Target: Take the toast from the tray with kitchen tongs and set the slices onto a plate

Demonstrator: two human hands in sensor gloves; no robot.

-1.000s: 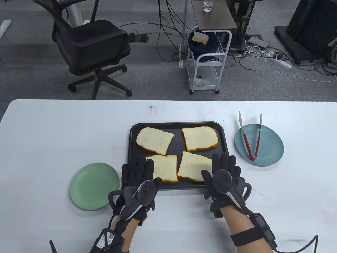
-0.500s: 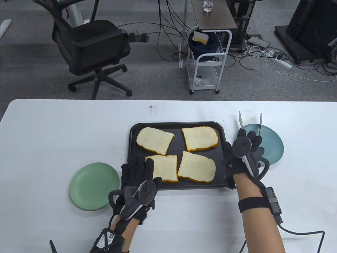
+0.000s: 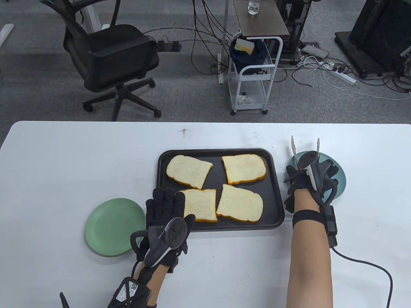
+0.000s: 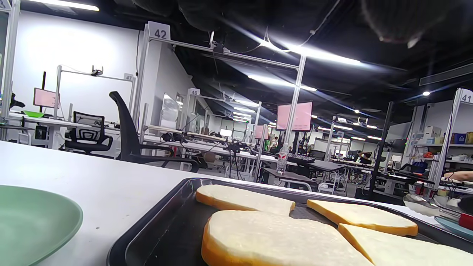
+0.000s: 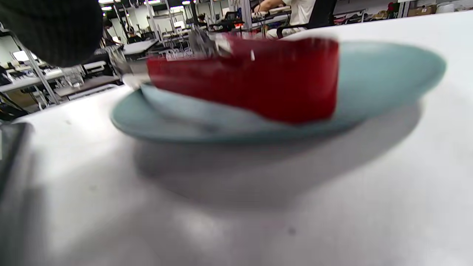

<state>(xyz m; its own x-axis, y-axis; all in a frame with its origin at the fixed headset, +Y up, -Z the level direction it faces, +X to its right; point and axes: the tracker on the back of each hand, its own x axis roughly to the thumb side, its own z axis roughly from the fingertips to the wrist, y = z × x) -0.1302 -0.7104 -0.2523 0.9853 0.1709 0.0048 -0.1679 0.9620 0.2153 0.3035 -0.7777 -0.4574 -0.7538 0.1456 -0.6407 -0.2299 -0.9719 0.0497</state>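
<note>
Four pale toast slices (image 3: pixel 215 186) lie on a black tray (image 3: pixel 160 160) mid-table. Red-handled metal tongs (image 3: pixel 293 146) rest on the blue plate (image 3: pixel 341 179) right of the tray, tips pointing away. My right hand (image 3: pixel 313 175) hovers over the tong handles and hides them. In the right wrist view the tongs (image 5: pixel 251 77) lie on the plate (image 5: pixel 388 74) with no finger round them. My left hand (image 3: pixel 167 205) lies flat with straight fingers at the tray's near-left corner, beside the near-left toast (image 4: pixel 273 240).
A green plate (image 3: pixel 112 226) sits at the near left of the tray, also in the left wrist view as the green plate (image 4: pixel 33 221). Beyond the white table's far edge stand an office chair (image 3: pixel 109 61) and a white cart (image 3: pixel 253 73).
My right hand left the tray's near-right corner and moved right and away, onto the blue plate over the tong handles. The left hand shifted slightly; the tongs have not moved.
</note>
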